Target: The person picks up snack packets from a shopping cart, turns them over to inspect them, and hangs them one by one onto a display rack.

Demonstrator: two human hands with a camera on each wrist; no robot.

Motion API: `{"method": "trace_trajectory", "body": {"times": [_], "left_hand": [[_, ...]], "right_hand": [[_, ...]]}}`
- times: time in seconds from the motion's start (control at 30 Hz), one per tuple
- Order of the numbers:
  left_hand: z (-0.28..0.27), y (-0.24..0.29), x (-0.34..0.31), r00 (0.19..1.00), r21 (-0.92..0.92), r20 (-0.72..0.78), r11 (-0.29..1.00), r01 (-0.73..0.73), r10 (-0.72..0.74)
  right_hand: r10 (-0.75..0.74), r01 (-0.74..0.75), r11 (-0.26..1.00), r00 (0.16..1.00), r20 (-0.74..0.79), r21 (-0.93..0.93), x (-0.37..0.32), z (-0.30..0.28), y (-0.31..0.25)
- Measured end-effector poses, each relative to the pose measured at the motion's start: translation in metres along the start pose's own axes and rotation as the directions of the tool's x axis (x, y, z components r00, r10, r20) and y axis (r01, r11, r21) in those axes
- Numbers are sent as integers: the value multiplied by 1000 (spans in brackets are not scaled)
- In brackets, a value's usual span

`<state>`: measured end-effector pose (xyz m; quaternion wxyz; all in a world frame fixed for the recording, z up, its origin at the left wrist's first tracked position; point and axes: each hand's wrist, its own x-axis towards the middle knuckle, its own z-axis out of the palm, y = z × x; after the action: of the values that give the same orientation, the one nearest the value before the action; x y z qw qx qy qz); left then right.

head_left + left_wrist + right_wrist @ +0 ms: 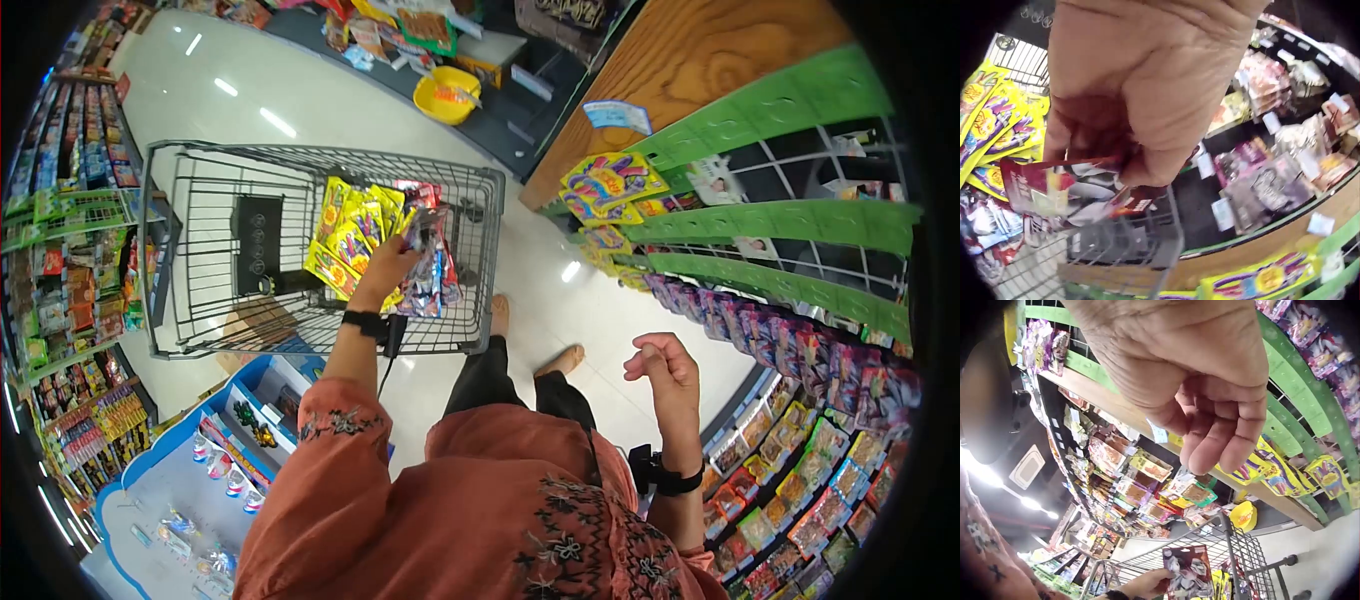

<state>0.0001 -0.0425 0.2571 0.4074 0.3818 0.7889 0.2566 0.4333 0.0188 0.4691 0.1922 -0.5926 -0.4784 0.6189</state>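
My left hand (388, 268) reaches over the shopping cart (325, 150), thumb and fingers pinching a dark red packet (1029, 187) by its edge. In the right wrist view this packet (1188, 572) hangs upright from the left hand (1147, 585), front showing. Yellow candy packets (345, 240) lie in the cart, beside red and bluish packets (432, 285) partly covered by the held one. My right hand (668, 378) is raised outside the cart with nothing in it; its fingers curl loosely in the right wrist view (1210, 394).
A shelf with green strips (790, 225) and hanging packets stands on the right. Beyond the cart, a dark display shelf holds snacks and a yellow bowl (447, 96). A blue-edged stand (150, 490) is at lower left, and more racks line the far left.
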Motion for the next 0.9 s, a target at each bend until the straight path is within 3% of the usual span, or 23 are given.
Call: {"method": "trace_trajectory", "body": {"times": [0.07, 0.13, 0.17, 0.2, 0.27, 0.43, 0.57, 0.8, 0.9], "left_hand": [[-32, 22, -22, 998, -291, 44, 955, 48, -37], [-61, 75, -62, 1000, -468, 9, 884, -5, 10], [-64, 95, -76, 999, -643, -16, 764, -45, 45], [-66, 118, -89, 990, -718, -57, 683, -132, 132], [-67, 168, -123, 975, -853, -64, 495, -165, 215], [-28, 293, -190, 908, -896, -132, 344, -282, 398], [17, 359, -223, 861, -862, -87, 395, -317, 502], [87, 427, -270, 789, -852, 10, 418, -316, 615], [108, 443, -280, 705, -669, -14, 517, -534, 709]], "right_hand": [[-40, 39, 998, 999, 34, 41, -5, -3, -3], [-100, 96, 994, 991, 86, 56, -10, -9, -8], [-131, 126, 991, 986, 104, 53, -13, -10, -15], [-163, 158, 986, 979, 120, 52, -15, -12, -21], [-274, 262, 961, 947, 168, 86, -22, -19, -34], [-496, 449, 861, 845, 202, 238, -51, -38, -79], [-590, 504, 786, 785, 190, 357, -82, -69, -96], [-624, 614, 739, 779, -61, 278, -132, -127, -87], [-693, 724, 615, 686, -223, 313, -144, -139, -81]]}}
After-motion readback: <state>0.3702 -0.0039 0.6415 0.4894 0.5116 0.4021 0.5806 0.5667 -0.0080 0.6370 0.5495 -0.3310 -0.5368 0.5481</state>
